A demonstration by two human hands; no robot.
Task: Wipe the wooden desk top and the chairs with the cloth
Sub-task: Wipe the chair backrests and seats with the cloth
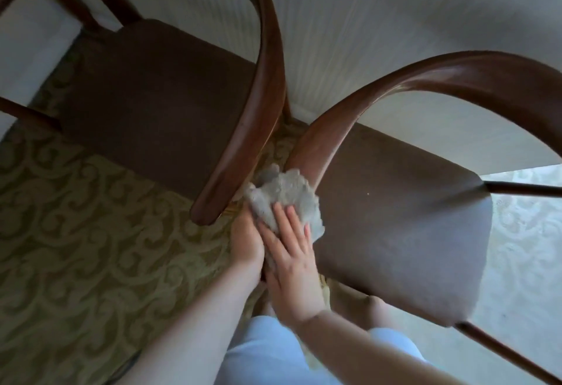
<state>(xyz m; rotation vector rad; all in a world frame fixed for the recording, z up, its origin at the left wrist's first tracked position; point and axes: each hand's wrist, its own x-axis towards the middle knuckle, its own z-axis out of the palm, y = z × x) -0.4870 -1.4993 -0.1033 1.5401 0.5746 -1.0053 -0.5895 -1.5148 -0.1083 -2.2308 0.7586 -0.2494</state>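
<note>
patterned carpet (91,217), two chairs (152,95), one cloth (282,196)

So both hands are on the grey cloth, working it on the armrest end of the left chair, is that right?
Not quite. In the head view both the left hand and the right hand are on the grey cloth, but it is bunched at the armrest end of the right chair, not the left chair, whose armrest end lies beside it.
</note>
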